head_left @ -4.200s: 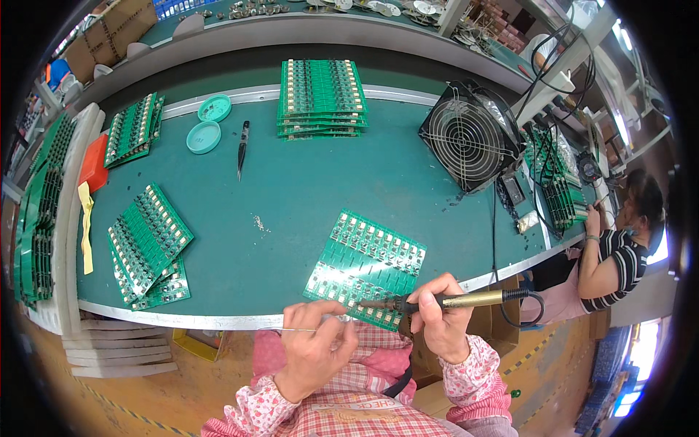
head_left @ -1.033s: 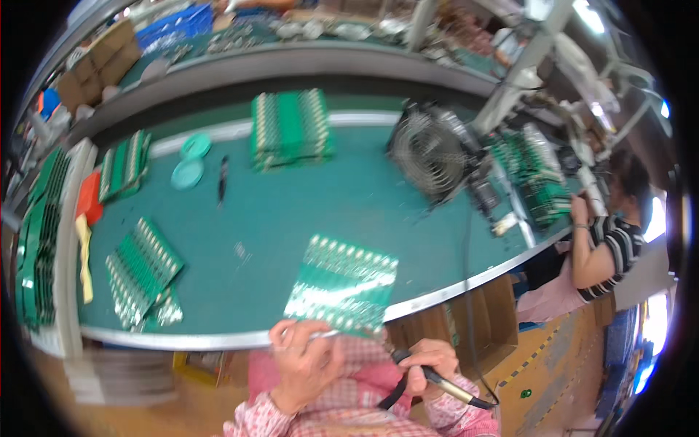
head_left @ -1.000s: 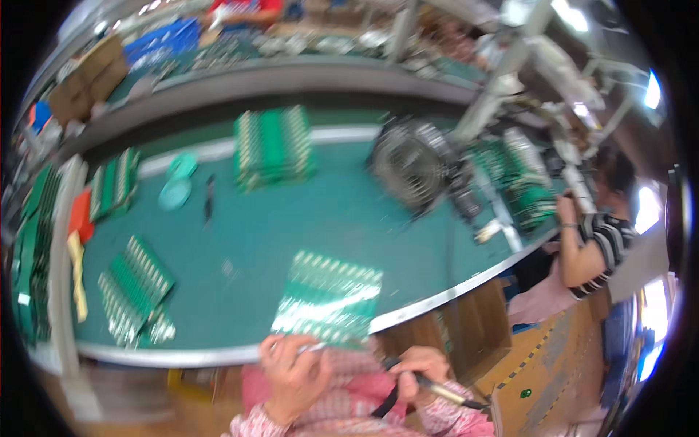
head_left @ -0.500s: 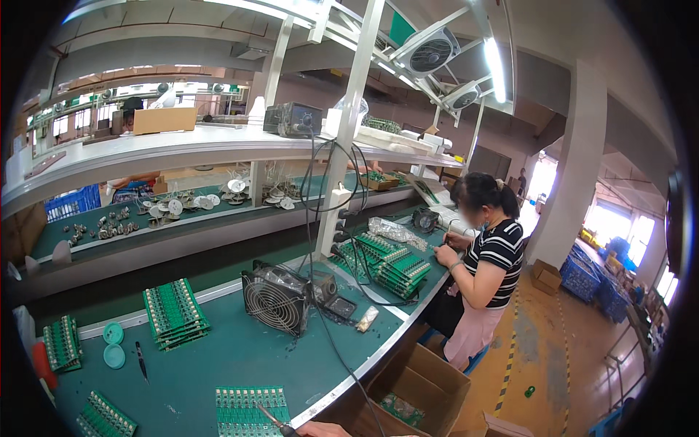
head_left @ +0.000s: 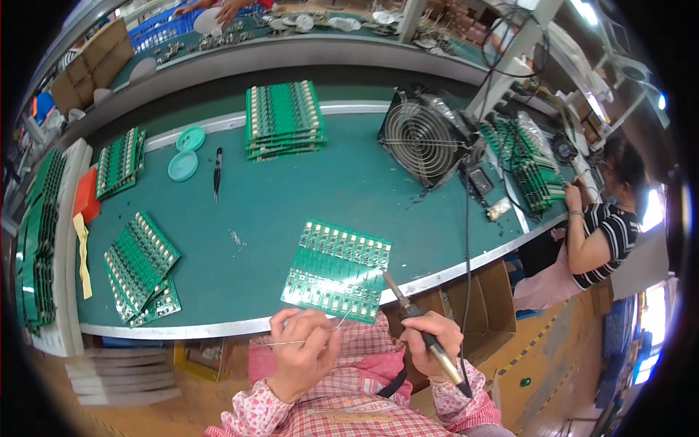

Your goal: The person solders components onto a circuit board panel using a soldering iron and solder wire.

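Flat at the table's front edge lies a green circuit board panel point(head_left: 331, 273) with rows of small pale parts. My left hand point(head_left: 304, 348) is closed around a thin length of solder wire point(head_left: 287, 343) at the panel's near edge. The wire's end reaches toward the panel's lower right corner. In my right hand point(head_left: 435, 344) is a soldering iron point(head_left: 412, 309) with a dark handle and a cable. Its tip points at the panel's right edge; whether it touches is too small to tell.
Stacked boards point(head_left: 284, 120) stand at the back, with more boards point(head_left: 142, 266) at left. Tweezers point(head_left: 218, 175) lie beside a round turquoise tin point(head_left: 183, 166). A metal-grilled fan point(head_left: 422, 138) stands back right. A co-worker point(head_left: 608, 226) sits at right. An open cardboard box point(head_left: 480, 306) is below the edge.
The view has swung down and to the left over the table. My left hand with the solder wire has come into view. The iron's tip is now at the panel's right edge.
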`<action>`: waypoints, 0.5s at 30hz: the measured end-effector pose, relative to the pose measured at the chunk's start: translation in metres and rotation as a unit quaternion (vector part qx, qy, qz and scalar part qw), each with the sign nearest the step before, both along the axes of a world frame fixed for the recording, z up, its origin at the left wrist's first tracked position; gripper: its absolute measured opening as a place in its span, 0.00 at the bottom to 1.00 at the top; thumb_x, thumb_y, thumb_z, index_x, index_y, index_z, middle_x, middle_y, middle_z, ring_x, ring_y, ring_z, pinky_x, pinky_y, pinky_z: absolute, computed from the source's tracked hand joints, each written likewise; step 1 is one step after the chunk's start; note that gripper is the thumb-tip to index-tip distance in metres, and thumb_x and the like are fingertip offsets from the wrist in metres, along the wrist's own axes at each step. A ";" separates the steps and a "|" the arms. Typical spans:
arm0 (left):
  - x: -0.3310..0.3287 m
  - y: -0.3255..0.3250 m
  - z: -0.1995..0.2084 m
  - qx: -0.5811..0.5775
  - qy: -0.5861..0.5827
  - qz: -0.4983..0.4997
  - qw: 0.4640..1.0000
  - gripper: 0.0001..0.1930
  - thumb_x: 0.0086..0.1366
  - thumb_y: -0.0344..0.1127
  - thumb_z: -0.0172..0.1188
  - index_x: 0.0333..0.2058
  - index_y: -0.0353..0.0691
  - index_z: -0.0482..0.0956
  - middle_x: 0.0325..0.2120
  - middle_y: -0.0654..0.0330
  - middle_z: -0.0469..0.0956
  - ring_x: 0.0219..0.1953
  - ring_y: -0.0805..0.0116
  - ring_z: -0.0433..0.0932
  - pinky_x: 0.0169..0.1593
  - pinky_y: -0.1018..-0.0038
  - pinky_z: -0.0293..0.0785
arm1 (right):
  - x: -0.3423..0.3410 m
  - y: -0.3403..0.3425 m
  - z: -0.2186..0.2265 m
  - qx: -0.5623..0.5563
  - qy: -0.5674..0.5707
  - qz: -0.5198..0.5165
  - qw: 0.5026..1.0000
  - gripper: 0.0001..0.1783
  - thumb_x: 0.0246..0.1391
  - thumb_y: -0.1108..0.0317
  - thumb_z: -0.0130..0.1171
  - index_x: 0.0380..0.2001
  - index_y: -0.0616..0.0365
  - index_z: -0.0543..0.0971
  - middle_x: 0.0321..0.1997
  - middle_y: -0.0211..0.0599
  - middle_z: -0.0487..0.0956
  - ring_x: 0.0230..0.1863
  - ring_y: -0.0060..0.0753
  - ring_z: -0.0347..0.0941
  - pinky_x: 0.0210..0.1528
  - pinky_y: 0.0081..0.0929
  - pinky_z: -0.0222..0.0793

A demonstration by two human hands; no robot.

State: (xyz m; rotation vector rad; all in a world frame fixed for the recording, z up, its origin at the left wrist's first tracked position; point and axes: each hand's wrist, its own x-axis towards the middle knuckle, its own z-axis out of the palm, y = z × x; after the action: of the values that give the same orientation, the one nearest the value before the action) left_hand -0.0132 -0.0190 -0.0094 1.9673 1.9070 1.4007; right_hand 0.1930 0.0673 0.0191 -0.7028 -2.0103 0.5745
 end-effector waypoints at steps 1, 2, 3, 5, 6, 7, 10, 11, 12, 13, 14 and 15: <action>0.002 0.000 -0.002 0.004 -0.003 0.001 1.000 0.08 0.51 0.24 0.64 0.25 0.41 0.74 0.31 0.63 0.78 0.39 0.64 0.78 0.53 0.60 0.63 | 0.001 -0.004 -0.006 -0.046 0.036 -0.001 0.998 0.12 0.45 0.79 0.64 0.36 0.62 0.78 0.21 0.37 0.79 0.17 0.31 0.74 0.20 0.26 0.68; 0.003 -0.001 -0.004 0.009 -0.006 0.001 1.000 0.08 0.51 0.24 0.64 0.24 0.41 0.73 0.33 0.63 0.78 0.40 0.64 0.78 0.52 0.60 0.63 | 0.003 -0.004 -0.006 -0.054 0.035 0.003 0.998 0.12 0.45 0.79 0.64 0.36 0.62 0.78 0.21 0.37 0.79 0.17 0.31 0.74 0.20 0.26 0.68; 0.004 -0.005 -0.006 0.004 -0.003 0.001 1.000 0.08 0.50 0.24 0.64 0.24 0.40 0.73 0.34 0.62 0.78 0.42 0.63 0.79 0.51 0.60 0.64 | 0.004 -0.005 -0.006 -0.060 0.042 0.026 0.997 0.11 0.46 0.78 0.64 0.36 0.62 0.78 0.20 0.37 0.79 0.16 0.32 0.74 0.20 0.26 0.69; 0.006 -0.008 -0.008 0.002 0.004 0.012 1.000 0.08 0.50 0.25 0.66 0.23 0.42 0.73 0.33 0.63 0.78 0.41 0.64 0.80 0.52 0.61 0.64 | 0.006 -0.006 -0.004 -0.076 0.054 0.067 0.993 0.08 0.48 0.76 0.62 0.33 0.62 0.76 0.19 0.37 0.78 0.15 0.32 0.74 0.20 0.26 0.70; 0.007 -0.009 -0.009 0.008 0.011 0.021 1.000 0.09 0.50 0.27 0.67 0.21 0.43 0.74 0.33 0.65 0.79 0.40 0.65 0.80 0.52 0.63 0.64 | 0.005 -0.006 -0.005 -0.081 0.054 0.068 0.993 0.08 0.48 0.76 0.62 0.33 0.62 0.76 0.19 0.37 0.78 0.15 0.32 0.74 0.20 0.26 0.70; 0.008 -0.009 -0.008 0.003 0.011 0.021 1.000 0.09 0.50 0.27 0.67 0.21 0.43 0.74 0.33 0.65 0.79 0.40 0.65 0.80 0.52 0.63 0.64 | 0.004 -0.005 -0.006 -0.066 0.065 0.085 0.992 0.07 0.48 0.76 0.62 0.33 0.62 0.76 0.18 0.36 0.78 0.15 0.32 0.74 0.19 0.26 0.70; 0.007 -0.010 -0.006 0.000 0.016 0.006 1.000 0.07 0.48 0.24 0.64 0.23 0.40 0.73 0.35 0.62 0.78 0.44 0.62 0.79 0.49 0.59 0.65 | 0.002 -0.003 -0.004 -0.047 0.065 0.123 0.989 0.07 0.48 0.76 0.62 0.32 0.63 0.76 0.18 0.36 0.78 0.15 0.31 0.74 0.18 0.26 0.69; 0.008 -0.009 -0.006 -0.001 0.017 0.005 1.000 0.07 0.48 0.24 0.64 0.23 0.40 0.73 0.35 0.62 0.78 0.44 0.62 0.79 0.50 0.59 0.65 | 0.003 -0.002 -0.004 -0.039 0.054 0.139 0.988 0.06 0.48 0.76 0.62 0.31 0.63 0.75 0.18 0.36 0.78 0.15 0.31 0.74 0.17 0.26 0.69; 0.008 -0.009 -0.007 -0.001 0.018 0.003 1.000 0.07 0.48 0.24 0.64 0.22 0.41 0.73 0.35 0.62 0.78 0.44 0.62 0.79 0.50 0.58 0.65 | 0.003 -0.001 -0.005 -0.041 0.053 0.138 0.988 0.06 0.48 0.76 0.62 0.31 0.63 0.75 0.18 0.36 0.78 0.15 0.31 0.74 0.17 0.26 0.69; 0.009 -0.009 -0.008 -0.002 0.017 0.002 1.000 0.07 0.48 0.24 0.64 0.22 0.41 0.73 0.35 0.62 0.78 0.44 0.62 0.79 0.50 0.58 0.65 | 0.002 -0.001 -0.005 -0.033 0.058 0.143 0.987 0.06 0.48 0.76 0.62 0.31 0.63 0.76 0.18 0.35 0.78 0.15 0.31 0.74 0.18 0.26 0.69; 0.009 -0.008 -0.008 -0.004 0.021 0.001 1.000 0.07 0.48 0.25 0.64 0.22 0.41 0.73 0.35 0.62 0.78 0.44 0.62 0.79 0.51 0.58 0.65 | 0.001 -0.001 -0.005 -0.025 0.064 0.149 0.986 0.06 0.48 0.76 0.62 0.31 0.63 0.76 0.18 0.35 0.79 0.15 0.31 0.74 0.18 0.26 0.69; 0.008 -0.008 -0.008 -0.005 0.024 0.000 1.000 0.08 0.48 0.25 0.64 0.22 0.41 0.72 0.36 0.63 0.78 0.45 0.62 0.79 0.52 0.58 0.64 | 0.001 -0.001 -0.005 -0.025 0.064 0.149 0.986 0.06 0.48 0.76 0.62 0.31 0.63 0.76 0.18 0.35 0.79 0.15 0.31 0.74 0.18 0.26 0.69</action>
State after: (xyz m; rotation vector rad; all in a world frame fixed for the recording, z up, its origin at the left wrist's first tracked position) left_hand -0.0049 -0.0269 -0.0173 2.0139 1.9300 1.3542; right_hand 0.1938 0.0665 0.0139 -0.3841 -1.9973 0.8257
